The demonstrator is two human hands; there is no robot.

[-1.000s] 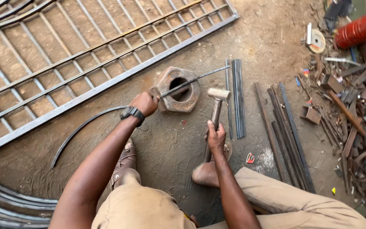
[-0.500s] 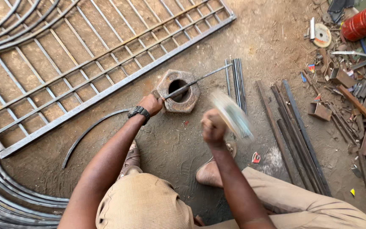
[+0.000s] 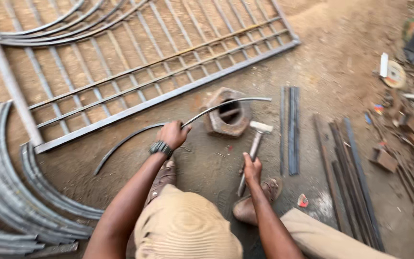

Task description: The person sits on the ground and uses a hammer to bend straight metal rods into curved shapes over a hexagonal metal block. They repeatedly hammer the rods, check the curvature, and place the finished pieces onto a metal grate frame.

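My left hand (image 3: 172, 134) grips a long curved metal rod (image 3: 226, 104) that arcs across the top of a heavy hexagonal steel block (image 3: 215, 123) with a round hole. The rod's other end trails left along the dirt. My right hand (image 3: 252, 170) holds a hammer (image 3: 254, 145) by its handle, with the hammer head just right of the block, close to the ground. I crouch with my knees and sandalled feet below the hands.
A large metal gate grille (image 3: 135, 62) lies flat at the top left. Several curved strips (image 3: 5, 192) are stacked at the left. Straight flat bars (image 3: 291, 129) and more rods (image 3: 346, 168) lie to the right, with scrap metal (image 3: 408, 129) at the far right.
The hammer was raised and swinging half a second ago; now its head is down beside the block. The view has shifted, and my left hand grips the rod further back from the block.
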